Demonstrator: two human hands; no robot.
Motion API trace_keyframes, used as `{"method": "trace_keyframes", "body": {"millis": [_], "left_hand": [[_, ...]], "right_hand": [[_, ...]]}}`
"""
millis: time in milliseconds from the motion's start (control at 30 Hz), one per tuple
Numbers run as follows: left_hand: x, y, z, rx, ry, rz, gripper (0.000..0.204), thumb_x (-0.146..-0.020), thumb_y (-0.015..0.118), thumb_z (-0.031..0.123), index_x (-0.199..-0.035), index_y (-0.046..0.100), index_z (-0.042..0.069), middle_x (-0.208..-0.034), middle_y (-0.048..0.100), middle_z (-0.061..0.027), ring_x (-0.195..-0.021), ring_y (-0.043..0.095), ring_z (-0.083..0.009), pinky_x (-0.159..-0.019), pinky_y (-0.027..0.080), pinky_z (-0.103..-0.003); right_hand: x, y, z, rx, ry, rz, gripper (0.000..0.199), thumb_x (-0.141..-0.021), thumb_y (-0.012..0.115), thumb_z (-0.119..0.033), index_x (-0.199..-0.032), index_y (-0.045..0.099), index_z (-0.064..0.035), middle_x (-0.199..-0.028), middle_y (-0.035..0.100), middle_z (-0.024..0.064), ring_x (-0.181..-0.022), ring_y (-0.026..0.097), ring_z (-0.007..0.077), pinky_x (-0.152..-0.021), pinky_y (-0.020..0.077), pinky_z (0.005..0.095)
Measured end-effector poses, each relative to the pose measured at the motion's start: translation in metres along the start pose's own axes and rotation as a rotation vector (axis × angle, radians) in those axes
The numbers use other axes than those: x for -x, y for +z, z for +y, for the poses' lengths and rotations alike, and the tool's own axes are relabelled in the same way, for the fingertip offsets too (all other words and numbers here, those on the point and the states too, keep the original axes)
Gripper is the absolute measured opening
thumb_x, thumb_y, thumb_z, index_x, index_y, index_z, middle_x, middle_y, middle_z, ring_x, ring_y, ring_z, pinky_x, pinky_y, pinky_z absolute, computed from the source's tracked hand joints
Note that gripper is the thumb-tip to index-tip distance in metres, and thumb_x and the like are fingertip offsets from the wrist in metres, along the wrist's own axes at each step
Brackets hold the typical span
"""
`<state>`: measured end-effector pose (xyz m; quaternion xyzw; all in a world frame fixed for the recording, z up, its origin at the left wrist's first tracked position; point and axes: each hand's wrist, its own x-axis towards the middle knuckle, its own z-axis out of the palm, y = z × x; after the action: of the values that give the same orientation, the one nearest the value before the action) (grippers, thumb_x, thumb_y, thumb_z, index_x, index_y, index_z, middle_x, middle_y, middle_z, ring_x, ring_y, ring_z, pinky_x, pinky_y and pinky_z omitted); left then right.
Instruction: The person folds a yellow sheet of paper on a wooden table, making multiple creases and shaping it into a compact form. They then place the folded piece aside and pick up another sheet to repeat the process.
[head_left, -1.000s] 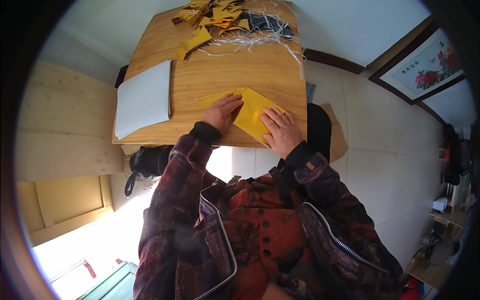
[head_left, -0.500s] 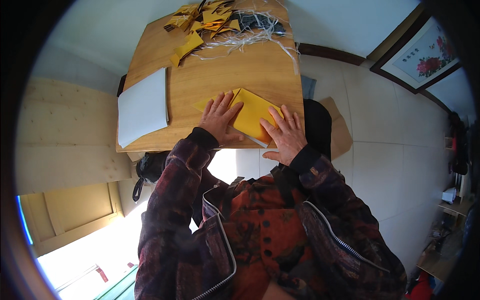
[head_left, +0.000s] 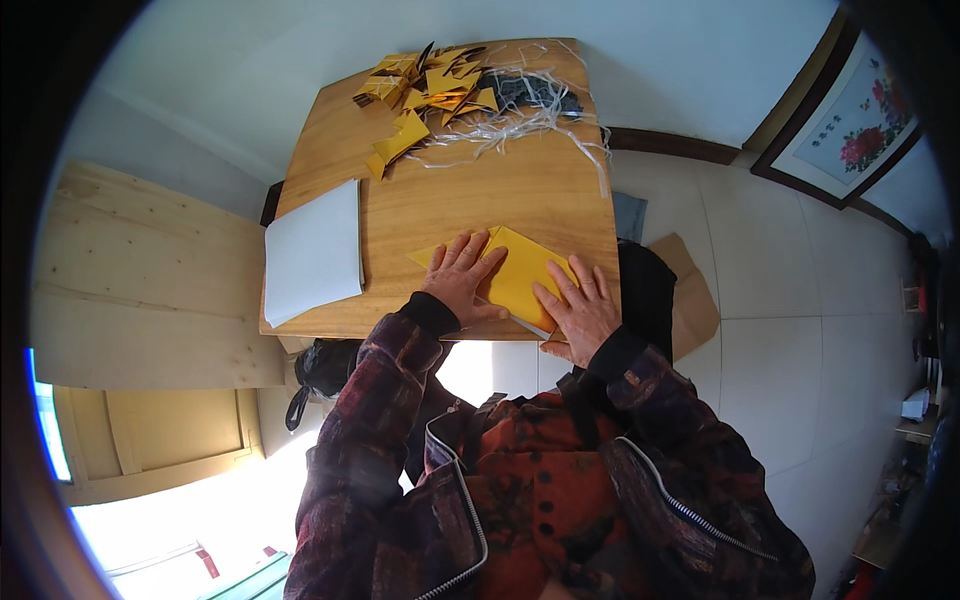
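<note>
A yellow sheet of paper, folded to slanting edges, lies at the table's near edge. Its pale underside peeks out along the near side. My left hand rests flat on the left part of the fold, fingers spread, next to a pointed flap that sticks out to the left. On the right edge of the paper lies my right hand, its fingers stretched out and its thumb toward the table's edge. Neither hand grips anything. Part of the paper is hidden under both hands.
The wooden table bears a stack of white sheets at left. At its far end lie folded gold paper pieces and tangled white plastic strips. Brown cardboard lies on the floor at right; a framed picture stands beyond.
The whole view has shifted, so the table and hands appear lower and slightly to the right. Both hands stay flat on the yellow paper, which keeps its folded shape.
</note>
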<state>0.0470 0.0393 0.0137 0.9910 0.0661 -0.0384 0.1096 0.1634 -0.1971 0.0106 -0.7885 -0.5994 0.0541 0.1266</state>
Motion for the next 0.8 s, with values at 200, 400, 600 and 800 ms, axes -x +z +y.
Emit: {"method": "trace_keyframes", "body": {"millis": [200, 400, 600, 800], "left_hand": [[0.004, 0.005, 0.008, -0.031, 0.000, 0.066, 0.098, -0.064, 0.072, 0.066, -0.146, 0.036, 0.025, -0.155, 0.024, -0.0143, -0.144, 0.017, -0.0392, -0.113, 0.013, -0.060], [0.023, 0.003, 0.019, -0.045, 0.006, 0.052, 0.102, -0.060, 0.076, 0.063, -0.147, 0.036, 0.025, -0.155, 0.024, -0.0158, -0.143, 0.019, -0.0420, -0.111, 0.016, -0.060], [0.034, 0.005, 0.037, -0.038, -0.070, 0.017, 0.104, -0.058, 0.080, 0.058, -0.147, 0.035, 0.028, -0.157, 0.021, -0.0137, -0.144, 0.016, -0.0412, -0.112, 0.012, -0.061], [0.034, 0.009, 0.042, -0.041, -0.028, 0.017, 0.103, -0.062, 0.079, 0.057, -0.148, 0.032, 0.026, -0.156, 0.021, -0.0128, -0.145, 0.014, -0.0385, -0.113, 0.010, -0.061]], "right_hand": [[0.001, -0.002, -0.001, -0.053, -0.007, 0.023, 0.086, -0.069, 0.080, -0.042, -0.141, 0.042, -0.0163, -0.149, 0.031, 0.0129, -0.140, 0.020, 0.0377, -0.113, 0.0160, 0.0569], [0.011, -0.001, 0.006, -0.064, -0.019, 0.033, 0.081, -0.067, 0.080, -0.034, -0.138, 0.046, -0.0159, -0.146, 0.035, 0.0096, -0.139, 0.023, 0.0320, -0.113, 0.0180, 0.0556], [0.013, 0.001, 0.008, -0.047, -0.039, 0.076, 0.075, -0.068, 0.078, -0.032, -0.135, 0.049, -0.0131, -0.145, 0.038, 0.0080, -0.138, 0.027, 0.0307, -0.113, 0.0202, 0.0554], [0.014, 0.000, 0.011, -0.117, -0.053, 0.121, 0.065, -0.072, 0.073, -0.034, -0.130, 0.054, -0.0122, -0.142, 0.042, 0.0088, -0.137, 0.029, 0.0307, -0.112, 0.0211, 0.0554]]}}
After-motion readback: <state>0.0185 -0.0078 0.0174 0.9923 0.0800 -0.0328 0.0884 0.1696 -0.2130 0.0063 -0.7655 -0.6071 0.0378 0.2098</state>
